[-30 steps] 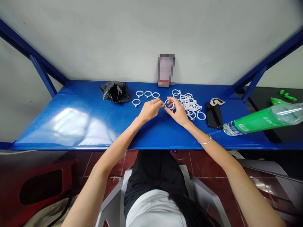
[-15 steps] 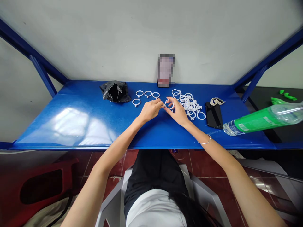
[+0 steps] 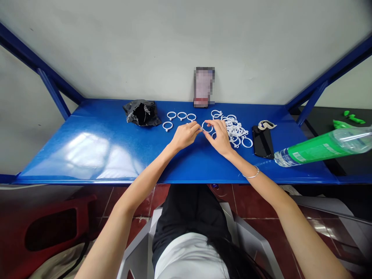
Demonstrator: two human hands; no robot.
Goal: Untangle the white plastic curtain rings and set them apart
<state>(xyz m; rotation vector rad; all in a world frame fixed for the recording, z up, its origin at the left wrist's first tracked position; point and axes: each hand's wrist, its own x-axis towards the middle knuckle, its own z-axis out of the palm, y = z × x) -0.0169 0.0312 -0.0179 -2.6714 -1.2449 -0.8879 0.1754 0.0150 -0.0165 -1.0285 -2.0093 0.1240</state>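
Above the middle of the table, a white curtain ring (image 3: 207,131) is held between my two hands. My left hand (image 3: 186,134) pinches its left side, where the small eyelet seems to be, though fingertips hide it. My right hand (image 3: 220,136) grips the ring's right side between thumb and index finger. Just right of that hand lies a pile of white curtain rings (image 3: 236,130), partly covered by the fingers. Several separate rings, among them a near one (image 3: 167,126), lie spaced out beyond my left hand.
A torn black plastic bag (image 3: 142,112) sits on the blue table (image 3: 95,155) at the left. A propped, blurred-out phone-like object (image 3: 204,87) leans on the back wall. To the right are a black phone (image 3: 263,143), a beige strap-like item (image 3: 266,124) and a green-labelled bottle (image 3: 319,149).
Both hands stay at the same place on the ring. My right hand's fingers have shifted slightly; the rings on the table have not moved.
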